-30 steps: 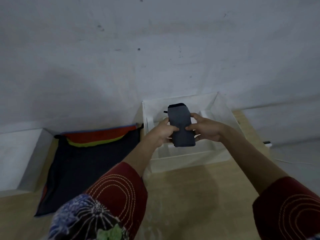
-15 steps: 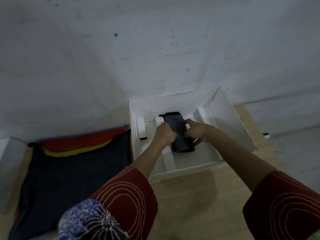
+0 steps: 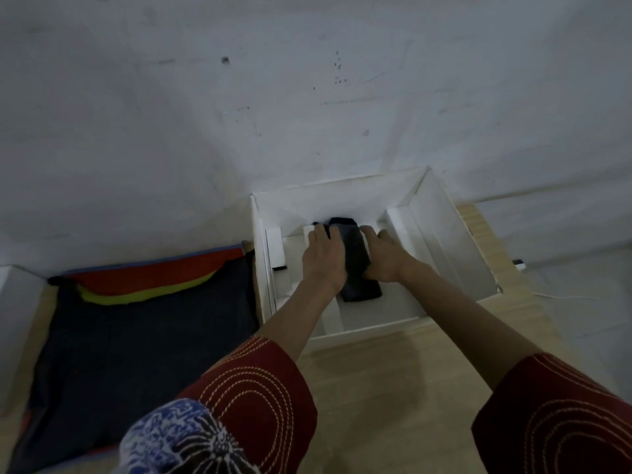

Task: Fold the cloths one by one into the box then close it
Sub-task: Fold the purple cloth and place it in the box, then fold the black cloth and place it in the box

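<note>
- Box (image 3: 444, 241): white, open-topped, centre-right of frame, sits on the counter (image 3: 393, 378) w/ its far side against the wall (image 3: 307, 97).
- Inside the box: white divider strips (image 3: 276, 246) run front to back & split it into lanes.
- Folded cloth (image 3: 362, 290): dark, narrow bundle, lies lengthwise in a middle lane, down on the box floor. Near end sticks out below the wrists, far end shows past the fingertips.
- Left hand (image 3: 323, 258): palm down inside the box, on the cloth's left side. Fingers fairly straight, pointing to the far wall of the box, pressing the cloth rather than wrapped round it; thumb hidden.
- Right hand (image 3: 383, 258): same on the cloth's right side, palm down, fingers stretched fwd & touching the cloth; thumb not clear.
- Both hands thus flank the bundle, close together, cloth between them.
- Cloth pile (image 3: 136, 336): lower left of frame, flat on the counter, just beside the box's left wall. Dark cloth on top; red, yellow-green & blue edges show at its far end.
- Sleeves (image 3: 260, 388): dark red w/ pale stitched rings, bottom of frame, one per arm.
- White block (image 3: 13, 319) at far left edge, partly cut off; can't tell what it is.
- Thin white cable (image 3: 554, 296) lies at right, past the box.
</note>
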